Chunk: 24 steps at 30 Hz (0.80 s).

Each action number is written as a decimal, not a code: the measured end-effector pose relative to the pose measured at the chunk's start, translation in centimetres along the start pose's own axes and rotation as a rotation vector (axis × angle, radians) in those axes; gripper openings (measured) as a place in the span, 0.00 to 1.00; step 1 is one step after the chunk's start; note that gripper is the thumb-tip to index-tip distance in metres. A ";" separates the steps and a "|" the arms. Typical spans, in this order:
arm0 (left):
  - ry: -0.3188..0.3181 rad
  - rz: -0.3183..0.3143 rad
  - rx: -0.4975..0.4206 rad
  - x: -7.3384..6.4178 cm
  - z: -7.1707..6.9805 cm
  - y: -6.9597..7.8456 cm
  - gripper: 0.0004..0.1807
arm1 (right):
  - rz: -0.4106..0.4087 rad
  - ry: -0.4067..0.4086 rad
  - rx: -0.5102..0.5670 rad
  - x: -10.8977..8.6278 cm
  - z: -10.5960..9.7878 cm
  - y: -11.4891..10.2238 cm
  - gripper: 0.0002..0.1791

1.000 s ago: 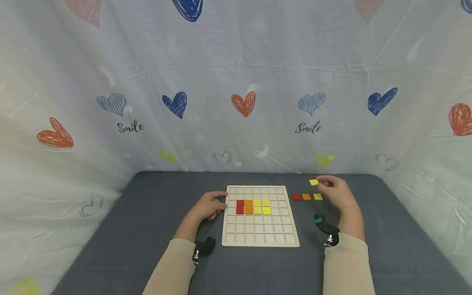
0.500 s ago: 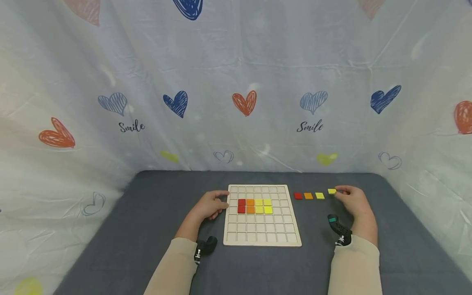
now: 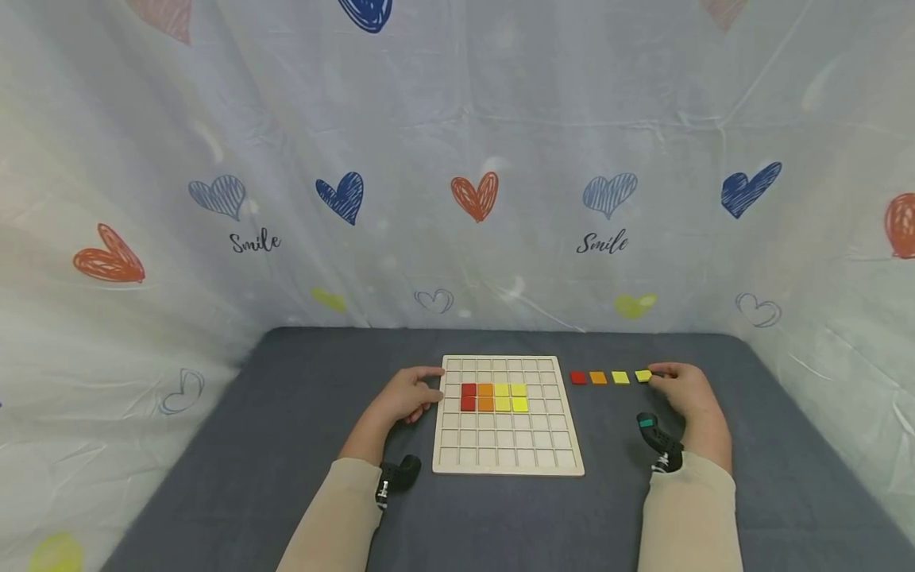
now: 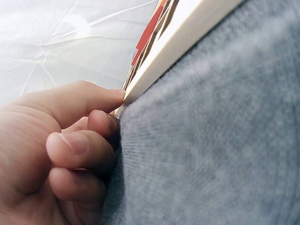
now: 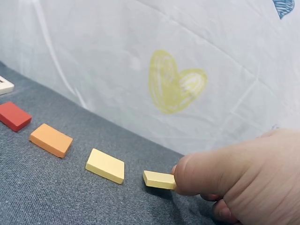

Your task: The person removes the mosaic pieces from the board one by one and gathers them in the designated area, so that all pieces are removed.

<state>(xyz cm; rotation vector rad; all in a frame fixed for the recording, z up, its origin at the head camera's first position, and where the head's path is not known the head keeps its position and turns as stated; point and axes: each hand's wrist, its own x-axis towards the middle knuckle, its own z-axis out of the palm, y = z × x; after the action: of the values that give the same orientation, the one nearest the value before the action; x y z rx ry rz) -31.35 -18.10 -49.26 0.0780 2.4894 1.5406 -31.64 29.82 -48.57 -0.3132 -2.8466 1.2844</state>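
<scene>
A pale wooden grid board (image 3: pixel 486 459) lies on the table, with red, orange and yellow square tiles (image 3: pixel 503 404) in two rows of its cells. At the board's left edge, my left hand (image 3: pixel 403 395) touches the side with thumb and extended forefinger; its other fingers (image 4: pixel 77 149) are curled and hold nothing. To the right of the board, my right hand (image 3: pixel 682 388) pinches a yellow tile (image 5: pixel 159 180), slightly tilted, with a shadow beneath it. Left of that tile lie another yellow tile (image 5: pixel 105 166), an orange tile (image 5: pixel 50 140) and a red tile (image 5: pixel 15 116) in a row.
Dark grey cloth (image 3: pixel 322 357) covers the table. A pale curtain (image 3: pixel 400 262) with printed hearts hangs behind and along the sides. Black wrist-worn devices (image 3: pixel 402 474) sit below both hands.
My right hand has carried the yellow tile rightward and down to the right end of the loose tile row. The left hand stays at the board's edge.
</scene>
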 end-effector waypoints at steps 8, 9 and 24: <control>-0.002 -0.004 -0.006 0.0 0.0 0.0 0.29 | -0.002 0.009 -0.017 0.1 0.0 -0.4 0.25; -0.002 -0.002 -0.006 0.0 0.0 -0.1 0.29 | -0.007 0.013 -0.019 0.1 0.0 -0.6 0.26; -0.004 0.001 -0.006 0.2 0.1 -0.2 0.28 | -0.204 0.007 0.053 -1.2 -0.6 -5.9 0.28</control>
<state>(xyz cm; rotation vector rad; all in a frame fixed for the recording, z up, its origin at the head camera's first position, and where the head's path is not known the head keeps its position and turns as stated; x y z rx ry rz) -31.53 -18.10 -49.47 0.0813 2.4817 1.5472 -31.51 26.24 -43.75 -0.0254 -2.7465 1.3115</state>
